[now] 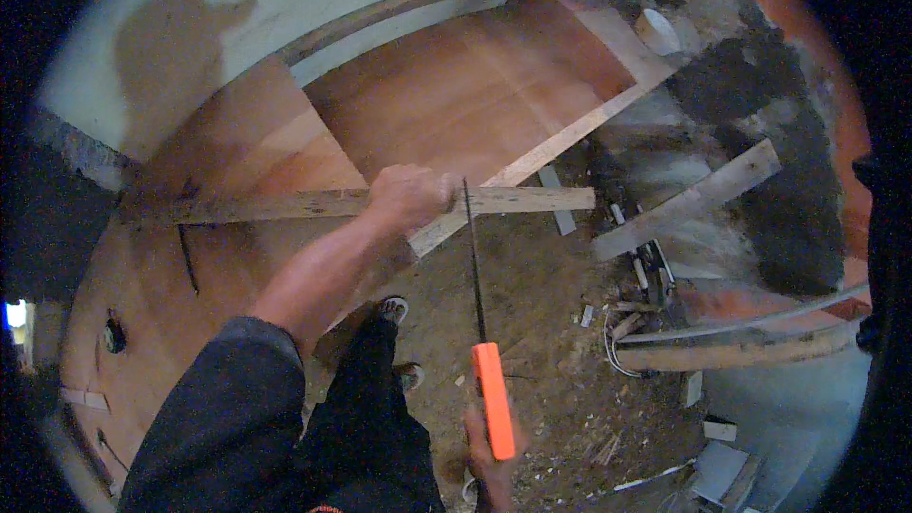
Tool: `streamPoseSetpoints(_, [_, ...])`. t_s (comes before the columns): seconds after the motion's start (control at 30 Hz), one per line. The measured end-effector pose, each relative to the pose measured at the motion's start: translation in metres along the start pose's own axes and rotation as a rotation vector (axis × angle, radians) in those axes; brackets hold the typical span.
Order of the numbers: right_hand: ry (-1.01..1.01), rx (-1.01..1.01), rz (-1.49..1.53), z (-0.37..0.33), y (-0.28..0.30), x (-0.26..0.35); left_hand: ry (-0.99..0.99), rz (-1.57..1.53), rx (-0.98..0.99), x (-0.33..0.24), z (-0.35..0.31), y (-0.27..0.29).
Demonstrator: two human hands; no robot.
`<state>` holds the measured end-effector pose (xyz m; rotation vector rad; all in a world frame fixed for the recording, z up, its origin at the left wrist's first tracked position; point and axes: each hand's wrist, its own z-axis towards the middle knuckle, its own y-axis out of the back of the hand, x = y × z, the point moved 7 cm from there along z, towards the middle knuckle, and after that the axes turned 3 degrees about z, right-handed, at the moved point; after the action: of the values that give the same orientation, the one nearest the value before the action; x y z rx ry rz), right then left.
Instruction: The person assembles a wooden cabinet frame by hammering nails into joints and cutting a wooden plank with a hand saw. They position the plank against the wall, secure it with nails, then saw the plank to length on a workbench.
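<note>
Your left hand [413,195]: fingers closed over the plank [328,203], which runs out to both sides of them. Your right hand [492,467]: fingers wrapped round the handle of the saw [487,361]. Blade: ahead of those fingers, its far end at the plank, just right of the left ones. Batten [568,135]: slanting past the left fingers; best kept clear of the teeth. Advised: firm left pressure, fingertips tucked back, long straight strokes.

Brown board [252,271], plank [313,203] across it, small black object [114,333], floor [546,323] with scattered debris [605,448]
</note>
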<state>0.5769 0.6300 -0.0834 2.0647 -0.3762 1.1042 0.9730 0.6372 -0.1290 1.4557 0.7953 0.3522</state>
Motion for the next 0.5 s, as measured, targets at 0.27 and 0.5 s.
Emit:
streamPoseSetpoints(0.27, [-0.071,-0.015,0.118,0.033,-0.023,-0.001,0.164,-0.081,0.113,0.017,0.003,-0.011])
streamPoseSetpoints(0.5, [0.137,-0.019,-0.005,0.024,-0.013,0.043,0.225,-0.082,0.14,0.007,0.001,0.0])
